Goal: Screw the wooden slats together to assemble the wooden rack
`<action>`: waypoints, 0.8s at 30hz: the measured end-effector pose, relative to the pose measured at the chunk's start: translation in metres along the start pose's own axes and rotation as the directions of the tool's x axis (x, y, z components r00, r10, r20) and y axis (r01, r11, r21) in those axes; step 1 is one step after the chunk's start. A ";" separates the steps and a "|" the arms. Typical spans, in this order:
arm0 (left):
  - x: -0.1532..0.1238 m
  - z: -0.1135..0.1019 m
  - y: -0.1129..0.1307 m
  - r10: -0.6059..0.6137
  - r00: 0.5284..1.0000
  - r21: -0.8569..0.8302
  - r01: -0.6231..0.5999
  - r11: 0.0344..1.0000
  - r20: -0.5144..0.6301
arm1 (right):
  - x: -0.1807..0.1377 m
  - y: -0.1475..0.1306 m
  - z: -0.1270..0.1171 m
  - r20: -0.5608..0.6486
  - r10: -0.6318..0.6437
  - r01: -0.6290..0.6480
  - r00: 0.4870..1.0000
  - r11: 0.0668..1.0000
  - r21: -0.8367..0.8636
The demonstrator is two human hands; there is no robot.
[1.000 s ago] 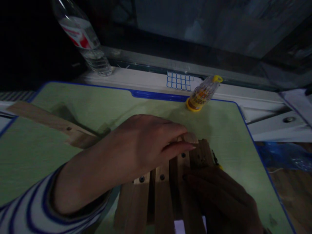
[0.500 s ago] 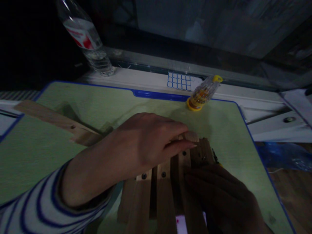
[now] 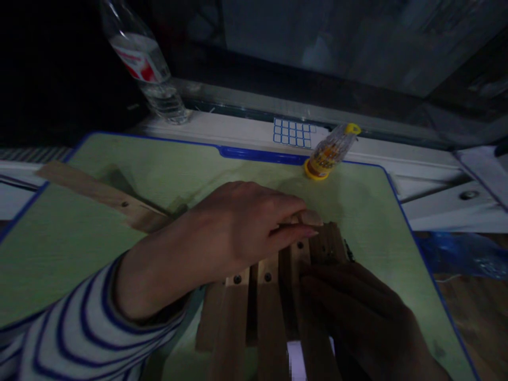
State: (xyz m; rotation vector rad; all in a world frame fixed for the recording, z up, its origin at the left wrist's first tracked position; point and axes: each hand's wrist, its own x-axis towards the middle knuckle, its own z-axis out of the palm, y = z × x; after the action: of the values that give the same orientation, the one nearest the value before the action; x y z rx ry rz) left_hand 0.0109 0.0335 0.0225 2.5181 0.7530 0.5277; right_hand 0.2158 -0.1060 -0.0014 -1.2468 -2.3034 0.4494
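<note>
"What changed?"
"Little: the left hand (image 3: 238, 225) kept its grip pinched at the far end of the wooden frame (image 3: 272, 317) on the bench (image 3: 186, 161), seemingly steadying it."
"The right hand (image 3: 365, 312)?"
"Against a slat (image 3: 299, 259); grip unclear."

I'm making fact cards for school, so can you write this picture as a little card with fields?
Left hand: gripping the far end of a brown wooden slatted piece
Right hand: in shadow, touching the piece's right side; grip unclear
Table: pale green, blue-edged
Table's left: long brown wooden strip, dark round spot
Near far edge: clear plastic container, yellow ends
White ledge: clear plastic bottle, red-and-white label
</note>
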 end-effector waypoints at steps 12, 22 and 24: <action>-0.034 -0.014 0.018 -0.066 0.912 0.028 0.085 0.996 -0.405 | -0.018 0.059 -0.026 -0.201 0.511 -0.546 0.836 0.814 -0.198; -0.083 0.014 0.032 0.163 0.984 -0.023 -0.162 0.987 0.074 | -0.021 0.058 -0.028 0.173 0.691 -0.613 0.702 0.710 -0.347; -0.080 0.014 0.033 0.187 0.976 0.015 -0.189 0.982 0.111 | -0.023 0.060 -0.022 0.203 0.696 -0.594 0.689 0.702 -0.392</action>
State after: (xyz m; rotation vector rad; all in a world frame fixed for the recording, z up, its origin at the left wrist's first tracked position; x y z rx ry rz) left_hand -0.0308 -0.0427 0.0102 2.6334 0.4868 0.4413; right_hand 0.2800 -0.0919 -0.0186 -2.3413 -2.1659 0.6050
